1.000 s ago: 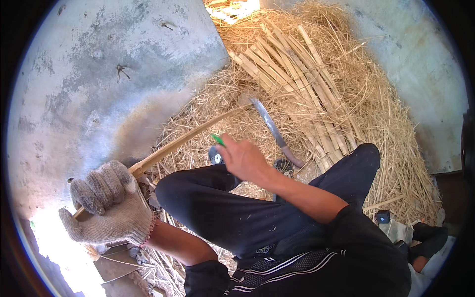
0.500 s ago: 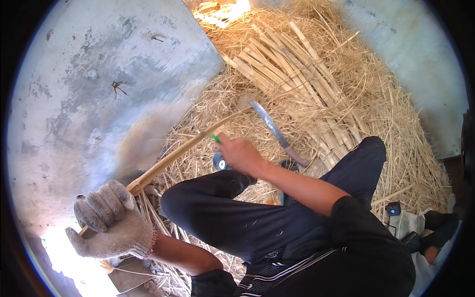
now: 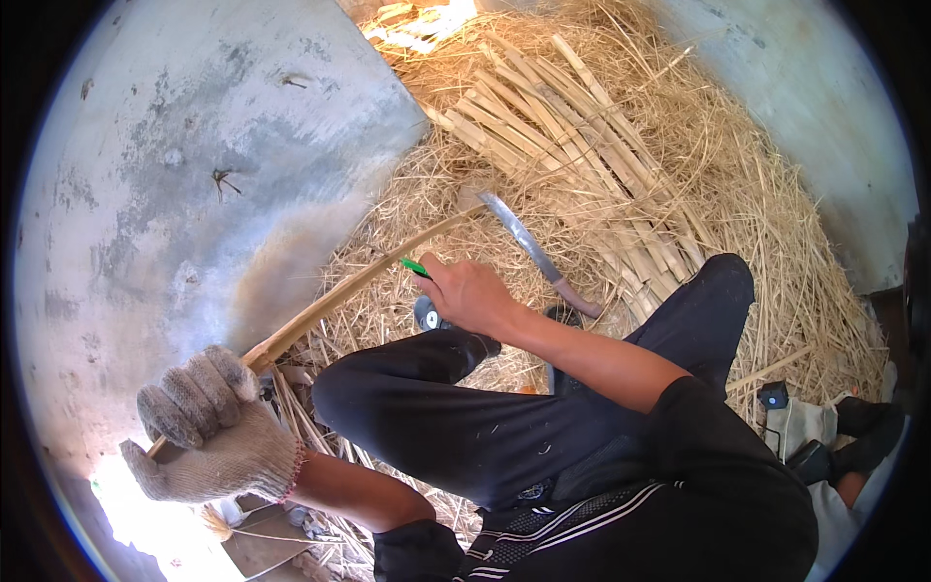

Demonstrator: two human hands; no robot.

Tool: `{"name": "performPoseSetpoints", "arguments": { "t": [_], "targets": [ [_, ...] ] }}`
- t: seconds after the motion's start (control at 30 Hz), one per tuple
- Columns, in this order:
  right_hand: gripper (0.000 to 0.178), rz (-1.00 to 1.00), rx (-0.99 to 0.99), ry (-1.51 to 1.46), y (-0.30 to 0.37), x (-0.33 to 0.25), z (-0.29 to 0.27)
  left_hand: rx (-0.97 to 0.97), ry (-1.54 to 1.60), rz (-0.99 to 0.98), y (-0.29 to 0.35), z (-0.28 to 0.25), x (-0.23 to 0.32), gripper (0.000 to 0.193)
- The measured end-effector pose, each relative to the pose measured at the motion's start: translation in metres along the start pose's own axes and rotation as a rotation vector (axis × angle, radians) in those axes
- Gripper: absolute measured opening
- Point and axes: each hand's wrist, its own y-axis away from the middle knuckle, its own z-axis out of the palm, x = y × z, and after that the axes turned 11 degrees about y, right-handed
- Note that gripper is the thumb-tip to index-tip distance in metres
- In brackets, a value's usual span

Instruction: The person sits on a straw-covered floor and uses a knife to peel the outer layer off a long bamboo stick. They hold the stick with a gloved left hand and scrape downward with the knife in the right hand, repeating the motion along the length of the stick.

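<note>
My left hand [image 3: 218, 422], in a grey knitted work glove, is wrapped round the near end of a long split bamboo strip [image 3: 325, 303]. The strip slants up and away to the right, its thin far end near the blade of a curved knife [image 3: 524, 241]. My bare right hand [image 3: 473, 299] is closed on a small green tool [image 3: 414, 267], close beside the strip's middle; its working edge is too small to make out. The curved knife has a brown handle and lies on the straw, with neither hand on it.
Several split bamboo strips [image 3: 592, 145] lie bundled on a heap of straw and shavings [image 3: 776, 262]. A worn, pale wall [image 3: 194, 194] rises close on the left. My bent legs [image 3: 456, 417] are below the hands. At the lower right is a small black box [image 3: 773, 395].
The view has shifted slightly, so the scene sits a little further left. More of the green tool shows at my right hand. Both hands keep their holds.
</note>
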Motion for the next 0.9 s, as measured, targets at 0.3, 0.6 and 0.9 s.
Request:
{"name": "performPoseSetpoints", "arguments": {
  "t": [0.3, 0.6, 0.9],
  "targets": [
    [0.038, 0.476, -0.186, 0.296, -0.010, 0.121, 0.081, -0.029, -0.029, 0.033, 0.002, 0.026, -0.008, 0.042],
    [0.021, 0.342, -0.185, 0.346, -0.021, 0.147, 0.094, 0.223, -0.230, 0.188, 0.001, 0.041, -0.018, 0.049],
    [0.023, 0.395, -0.241, 0.127, -0.034, 0.071, 0.035, -0.070, -0.097, 0.049, -0.006, 0.012, -0.006, 0.049]
  ]
}}
